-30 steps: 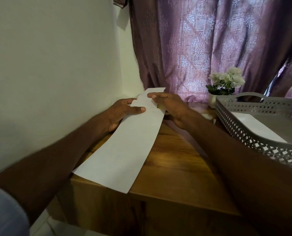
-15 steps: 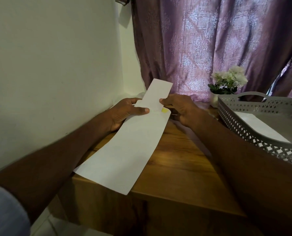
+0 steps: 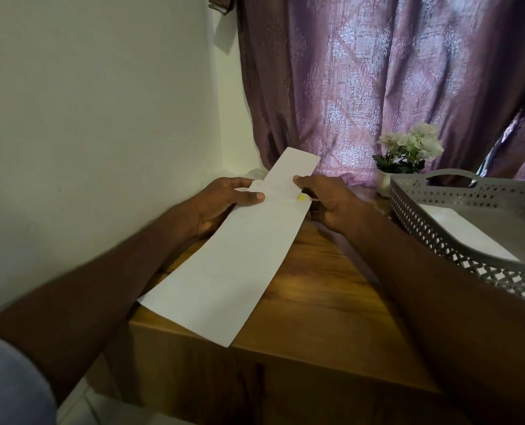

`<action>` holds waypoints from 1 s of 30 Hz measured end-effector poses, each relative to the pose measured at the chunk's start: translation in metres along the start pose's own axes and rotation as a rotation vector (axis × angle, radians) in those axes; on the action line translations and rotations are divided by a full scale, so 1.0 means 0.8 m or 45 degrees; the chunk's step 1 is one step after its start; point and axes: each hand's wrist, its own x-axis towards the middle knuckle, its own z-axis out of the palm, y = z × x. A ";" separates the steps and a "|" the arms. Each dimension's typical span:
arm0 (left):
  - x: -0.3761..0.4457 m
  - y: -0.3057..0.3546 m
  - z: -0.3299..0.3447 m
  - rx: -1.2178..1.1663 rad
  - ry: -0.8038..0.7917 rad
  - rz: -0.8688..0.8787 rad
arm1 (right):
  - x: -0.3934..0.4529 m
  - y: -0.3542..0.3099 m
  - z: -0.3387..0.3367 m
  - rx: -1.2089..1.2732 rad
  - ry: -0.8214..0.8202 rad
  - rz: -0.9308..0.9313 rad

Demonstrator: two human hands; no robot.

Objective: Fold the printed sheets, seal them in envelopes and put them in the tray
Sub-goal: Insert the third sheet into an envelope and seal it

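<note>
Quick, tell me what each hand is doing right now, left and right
Left hand: holds the envelope, thumb pressed on top near its far end.
Right hand: pinches the folded sheet sticking out of the envelope.

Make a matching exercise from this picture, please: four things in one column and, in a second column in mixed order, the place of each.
Things:
1. long envelope
2. folded sheet
3. grey tray
4. flower pot

Places:
A. on the wooden table's right side
B. at the curtain, behind the tray
C. between both hands, its far end sticking out of the envelope's mouth
D. lying along the table, its near end over the front edge

Pairs: 1-D, 2-C, 3-A, 4-B
</note>
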 end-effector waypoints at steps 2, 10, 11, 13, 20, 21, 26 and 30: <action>0.001 -0.002 0.000 0.013 0.046 0.025 | 0.000 0.000 -0.001 -0.010 -0.010 0.000; 0.004 -0.001 -0.004 0.014 0.093 0.043 | 0.001 0.002 0.000 0.001 -0.135 0.062; 0.004 -0.001 -0.005 0.008 0.090 0.044 | 0.001 0.002 -0.001 -0.008 -0.155 0.069; 0.005 -0.002 -0.006 0.027 0.094 0.044 | 0.002 0.001 -0.002 -0.031 -0.181 0.078; 0.005 -0.003 -0.005 0.067 0.071 0.038 | 0.014 0.008 -0.004 0.089 -0.230 0.083; 0.005 -0.004 -0.004 0.078 0.070 0.039 | 0.017 0.009 -0.003 0.089 -0.242 0.090; 0.006 -0.003 -0.001 0.101 0.065 0.035 | 0.022 0.008 0.000 0.081 -0.270 0.107; 0.003 -0.003 0.000 0.073 0.046 0.041 | 0.022 0.011 -0.006 0.110 -0.315 0.148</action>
